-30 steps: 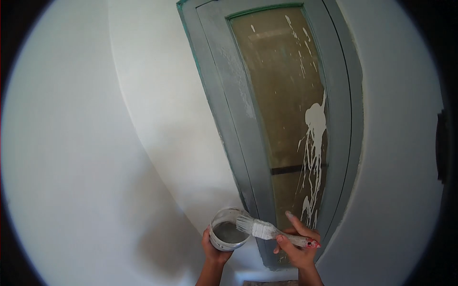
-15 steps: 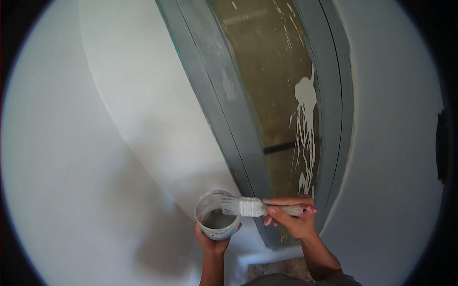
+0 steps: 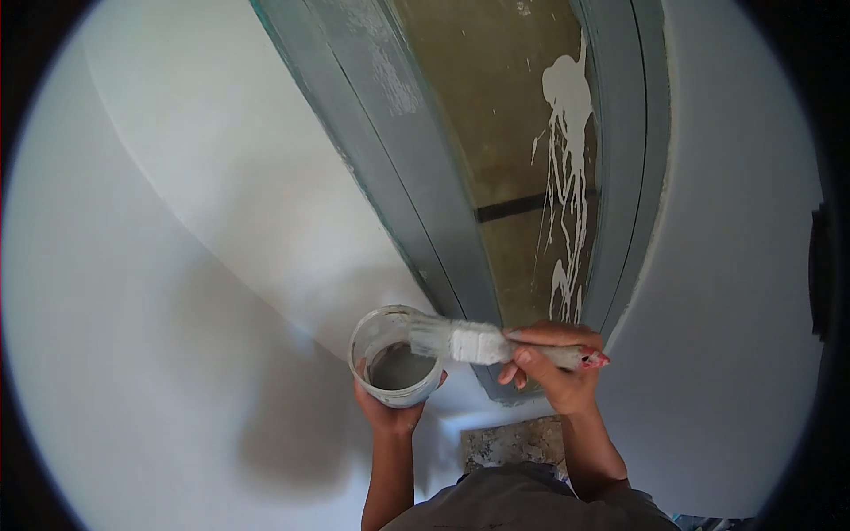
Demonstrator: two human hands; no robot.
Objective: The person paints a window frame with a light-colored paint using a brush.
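My left hand (image 3: 390, 413) is wrapped round the lower side of a round plastic paint tub (image 3: 360, 341), holding it with its mouth toward me. Grey paint (image 3: 400, 367) lies in the bottom of the tub, and dried smears mark its rim. A paintbrush (image 3: 476, 343) is gripped in my right hand (image 3: 558, 358), held level with its bristles pointing left. The bristle tips overlap the tub's right rim in this view. White paint covers the ferrule, and the handle end is reddish.
Behind my hands is a grey-painted frame (image 3: 434, 195) round a brownish glass pane (image 3: 496, 115). White paint splashes (image 3: 568, 88) run down the glass. White walls (image 3: 248, 177) flank the frame. A rough, stained patch of floor (image 3: 509, 442) shows below.
The view has tipped downward, so the frame and hands sit higher and more of my shirt shows. My hands still hold the tub and brush, with the bristles at the tub's rim.
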